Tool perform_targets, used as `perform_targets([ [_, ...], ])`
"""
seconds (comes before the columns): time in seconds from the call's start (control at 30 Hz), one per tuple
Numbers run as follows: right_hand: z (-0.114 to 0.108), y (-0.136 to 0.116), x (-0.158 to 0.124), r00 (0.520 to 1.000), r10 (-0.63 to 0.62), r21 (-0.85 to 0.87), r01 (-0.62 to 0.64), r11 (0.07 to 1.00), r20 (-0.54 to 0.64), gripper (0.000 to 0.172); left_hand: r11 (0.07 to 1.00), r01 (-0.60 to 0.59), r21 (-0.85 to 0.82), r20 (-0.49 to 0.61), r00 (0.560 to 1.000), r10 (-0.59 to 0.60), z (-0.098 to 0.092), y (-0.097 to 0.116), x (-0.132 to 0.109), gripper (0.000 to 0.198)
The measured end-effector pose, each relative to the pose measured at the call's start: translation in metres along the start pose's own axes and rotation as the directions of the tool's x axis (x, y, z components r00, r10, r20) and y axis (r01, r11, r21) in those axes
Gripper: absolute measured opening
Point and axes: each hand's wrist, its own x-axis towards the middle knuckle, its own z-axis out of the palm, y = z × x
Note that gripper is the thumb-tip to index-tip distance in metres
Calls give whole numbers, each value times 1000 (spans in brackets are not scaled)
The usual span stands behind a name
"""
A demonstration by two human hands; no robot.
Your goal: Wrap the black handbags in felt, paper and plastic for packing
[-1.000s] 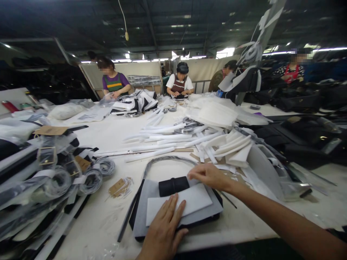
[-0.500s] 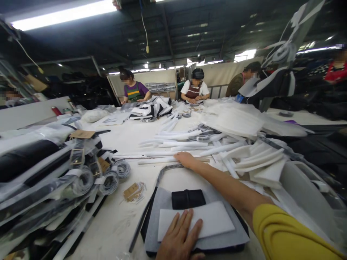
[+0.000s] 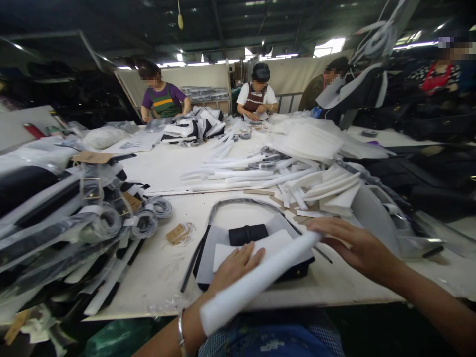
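My left hand [image 3: 236,265] lies flat, fingers stretched, on a white foam sheet [image 3: 273,243]. The sheet rests on grey-white tissue [image 3: 208,248] over a black bag [image 3: 297,270], beside a dark rolled piece with a band [image 3: 248,234]. The bag's wrapped strap [image 3: 238,201] arches away behind it. My right hand [image 3: 349,243] grips the far end of a white foam roll [image 3: 256,282]. This roll slants across in front of the bag, and its near end hangs over my left forearm.
Wrapped black straps and coiled cords [image 3: 107,223] are heaped at the left, near brown tags [image 3: 178,233]. More white foam rolls [image 3: 230,173] and foam sheets [image 3: 330,183] lie beyond the bag. A translucent bin [image 3: 375,213] stands right. Co-workers [image 3: 256,96] work across the table [image 3: 159,173].
My right hand has come back from the pile of foam rolls, bringing one roll toward me over the bag. The left hand remains flat on the foam sheet. The camera view has shifted.
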Motion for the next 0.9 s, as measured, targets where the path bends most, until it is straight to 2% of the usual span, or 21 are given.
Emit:
perform_targets([
  [0.1, 5, -18, -70, 1000, -18, -91, 17, 996, -9, 43, 999, 38, -33, 101, 994, -34, -10, -5, 6, 56],
  [0.2, 35, -39, -96, 994, 49, -146, -63, 987, -94, 48, 996, 57, -65, 179, 983, -45, -22, -6, 12, 61],
  [0.3, 69, -56, -87, 981, 32, -192, -69, 979, -191, 51, 997, 44, -69, 175, 984, -31, -31, -4, 15, 62],
  [0.37, 86, -64, -73, 964, -5, -218, -55, 974, -264, 47, 997, 39, -60, 170, 985, -28, -33, -2, 15, 67],
  [0.47, 104, -72, -57, 928, -17, -214, -68, 974, -372, 40, 999, 37, -13, 154, 987, -34, -27, 2, 12, 82],
  [0.57, 115, -77, -52, 920, -23, -177, -50, 983, -390, 41, 998, 41, 56, 97, 994, -46, -15, 8, 7, 77],
  [0.63, 116, -77, -52, 931, -57, -174, -6, 985, -361, 42, 995, 37, 93, 60, 997, -43, -8, 11, 4, 68],
  [0.73, 106, -74, -56, 946, -112, -195, 53, 979, -303, 43, 991, 25, 132, 34, 999, -29, -2, 13, 1, 63],
  [0.9, 83, -58, -64, 965, -113, -217, 61, 974, -238, 43, 992, 32, 120, 39, 999, -37, -3, 13, -1, 69],
])
